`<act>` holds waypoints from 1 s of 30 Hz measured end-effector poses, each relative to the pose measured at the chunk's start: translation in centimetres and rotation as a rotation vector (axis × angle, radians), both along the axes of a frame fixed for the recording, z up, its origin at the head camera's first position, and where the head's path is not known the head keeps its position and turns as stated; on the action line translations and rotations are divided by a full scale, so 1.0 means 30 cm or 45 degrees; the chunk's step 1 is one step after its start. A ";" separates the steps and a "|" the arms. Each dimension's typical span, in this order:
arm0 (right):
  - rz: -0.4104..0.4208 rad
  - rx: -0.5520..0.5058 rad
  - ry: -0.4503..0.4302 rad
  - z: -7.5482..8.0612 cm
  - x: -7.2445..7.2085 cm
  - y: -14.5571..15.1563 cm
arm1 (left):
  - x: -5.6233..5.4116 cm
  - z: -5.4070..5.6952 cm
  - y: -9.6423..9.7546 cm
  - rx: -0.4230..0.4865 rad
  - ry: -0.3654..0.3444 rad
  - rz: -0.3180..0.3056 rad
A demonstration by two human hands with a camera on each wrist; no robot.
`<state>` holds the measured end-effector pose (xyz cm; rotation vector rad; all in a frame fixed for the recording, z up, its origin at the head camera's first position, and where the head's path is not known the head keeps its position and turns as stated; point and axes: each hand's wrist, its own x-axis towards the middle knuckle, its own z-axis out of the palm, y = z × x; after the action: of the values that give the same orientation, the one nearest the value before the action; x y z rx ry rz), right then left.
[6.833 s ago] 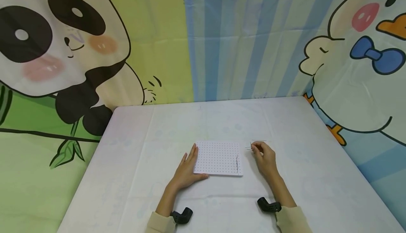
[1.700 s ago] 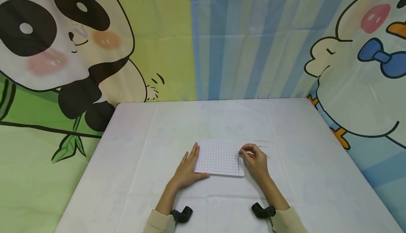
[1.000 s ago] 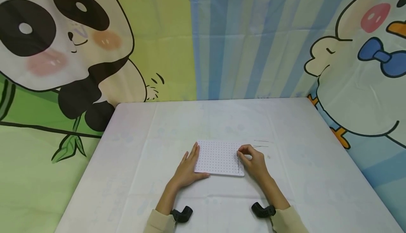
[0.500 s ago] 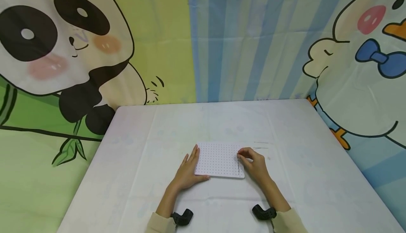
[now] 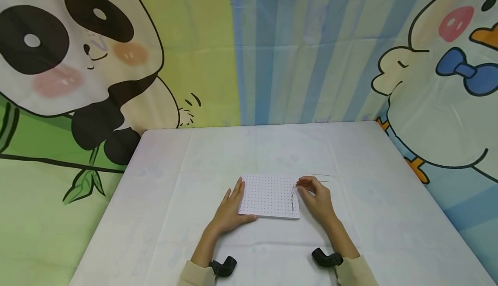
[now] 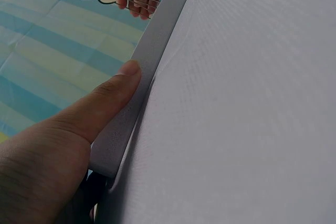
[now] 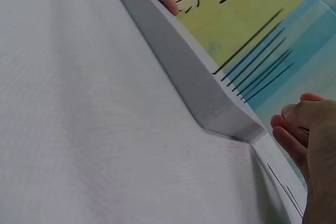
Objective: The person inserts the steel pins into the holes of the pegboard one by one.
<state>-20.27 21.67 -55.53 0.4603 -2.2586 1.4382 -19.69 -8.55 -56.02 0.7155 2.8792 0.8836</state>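
White and perforated, the board (image 5: 266, 195) lies on the table (image 5: 210, 156), steadied by the straight-fingered left hand (image 5: 229, 212), while the right hand (image 5: 317, 197) is curled beside the upright pins (image 7: 260, 64) — whether pinching one, I cannot tell — where a sideways brush could topple them.

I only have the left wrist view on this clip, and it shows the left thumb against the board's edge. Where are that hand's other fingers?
Observer: In the head view, the left hand has them along the left edge of the white board.
Operator: I see the board's side only. What does its top face look like?
Observer: It is covered with a grid of small dark dots.
Operator: Are any rods lying loose?
Observer: Yes, at least two loose rods lie on the table, right of the board and just beyond the right hand.
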 end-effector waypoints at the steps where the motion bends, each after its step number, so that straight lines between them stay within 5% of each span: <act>1: -0.051 0.021 0.024 -0.003 -0.005 0.009 | 0.000 0.000 -0.001 0.003 0.001 0.001; 8: -0.376 0.273 0.089 -0.024 -0.029 0.061 | 0.001 0.004 -0.002 0.021 -0.005 0.006; 16: -0.407 0.429 0.006 -0.047 -0.037 0.075 | 0.001 0.008 0.000 0.001 -0.006 0.000; 30: -0.453 0.451 0.032 -0.050 -0.034 0.074 | 0.002 0.005 0.002 0.004 0.002 0.005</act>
<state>-21.28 23.90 -57.04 0.1630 -2.4297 0.8585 -19.62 -8.50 -55.86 0.7111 2.8825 0.8889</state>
